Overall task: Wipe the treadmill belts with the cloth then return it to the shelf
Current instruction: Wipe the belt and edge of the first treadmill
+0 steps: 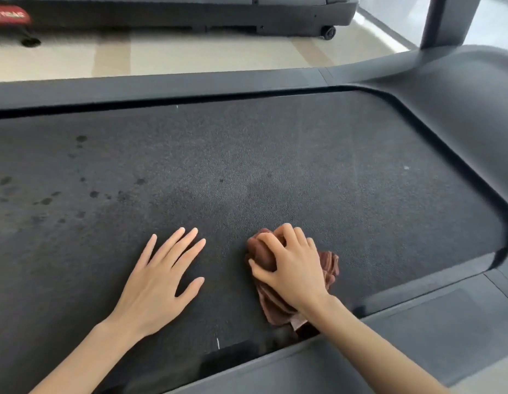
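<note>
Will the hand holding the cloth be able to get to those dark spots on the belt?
Probably yes. The dark spots lie bare on the belt; only the left hand, flat between them and the right hand gripping the cloth, is in the way.

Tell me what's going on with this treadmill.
A person's right hand grips a bunched brown cloth, pressing it on the treadmill belt near its close edge. The left hand lies flat on the belt beside it, fingers spread. Dark spots mark the belt farther left, so wiping looks unfinished.
</note>
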Demonstrator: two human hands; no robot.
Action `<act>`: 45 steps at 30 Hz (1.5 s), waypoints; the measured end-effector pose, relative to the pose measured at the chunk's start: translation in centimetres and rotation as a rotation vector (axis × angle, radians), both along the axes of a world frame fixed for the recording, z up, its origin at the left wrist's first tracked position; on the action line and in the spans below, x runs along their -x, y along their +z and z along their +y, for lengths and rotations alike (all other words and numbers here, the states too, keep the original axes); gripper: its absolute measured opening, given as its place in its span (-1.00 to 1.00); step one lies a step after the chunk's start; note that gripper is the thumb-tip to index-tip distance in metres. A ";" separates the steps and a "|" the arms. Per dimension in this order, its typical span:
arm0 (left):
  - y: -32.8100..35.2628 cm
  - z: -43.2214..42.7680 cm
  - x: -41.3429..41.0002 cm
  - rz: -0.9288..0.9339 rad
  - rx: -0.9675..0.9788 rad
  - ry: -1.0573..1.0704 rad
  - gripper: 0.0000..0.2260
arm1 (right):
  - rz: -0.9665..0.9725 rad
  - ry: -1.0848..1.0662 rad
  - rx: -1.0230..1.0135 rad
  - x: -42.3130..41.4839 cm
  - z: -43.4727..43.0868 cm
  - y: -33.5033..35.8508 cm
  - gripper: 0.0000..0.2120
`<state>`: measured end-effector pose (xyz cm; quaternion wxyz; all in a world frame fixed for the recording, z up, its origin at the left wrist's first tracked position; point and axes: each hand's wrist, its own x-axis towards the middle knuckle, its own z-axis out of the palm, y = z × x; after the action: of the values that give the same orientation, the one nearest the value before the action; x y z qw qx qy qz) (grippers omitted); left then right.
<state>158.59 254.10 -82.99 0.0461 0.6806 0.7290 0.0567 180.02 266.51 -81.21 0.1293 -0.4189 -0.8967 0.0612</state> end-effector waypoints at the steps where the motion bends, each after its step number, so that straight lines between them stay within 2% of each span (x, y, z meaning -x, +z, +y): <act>1: 0.0 -0.4 0.6 -0.009 0.005 0.027 -0.39 | -0.005 0.035 -0.006 1.2 0.8 -0.1 -0.62; 8: 0.1 -1.4 2.4 -0.052 -0.017 0.286 -0.42 | -0.002 0.192 -0.004 13.2 4.4 -1.0 -0.59; 14: 0.4 -7.9 5.0 0.025 0.026 0.564 -0.38 | 0.030 0.393 -0.010 20.7 1.4 -1.1 -0.61; 21: 0.0 -9.4 5.3 0.054 0.078 0.641 -0.44 | 0.017 0.585 0.010 19.2 -1.3 -0.4 -0.63; 25: 0.1 -11.5 5.0 0.087 0.089 0.564 -0.45 | 0.083 0.698 -0.012 15.0 -5.7 -0.8 -0.67; 33: 0.4 -18.6 8.8 0.019 0.034 0.607 -0.51 | 0.047 0.626 -0.067 16.5 -8.9 -1.2 -0.67; 38: -0.1 -22.9 14.1 0.027 -0.004 0.625 -0.46 | 0.063 0.556 -0.092 23.3 -13.0 -1.3 -0.65; 45: -0.4 -29.6 23.4 0.021 -0.034 0.547 -0.48 | 0.019 0.405 -0.060 33.9 -19.8 -1.2 -0.63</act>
<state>135.22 224.52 -83.40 0.0104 0.4595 0.8852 0.0722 146.16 246.70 -82.40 0.1351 -0.2254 -0.9628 0.0633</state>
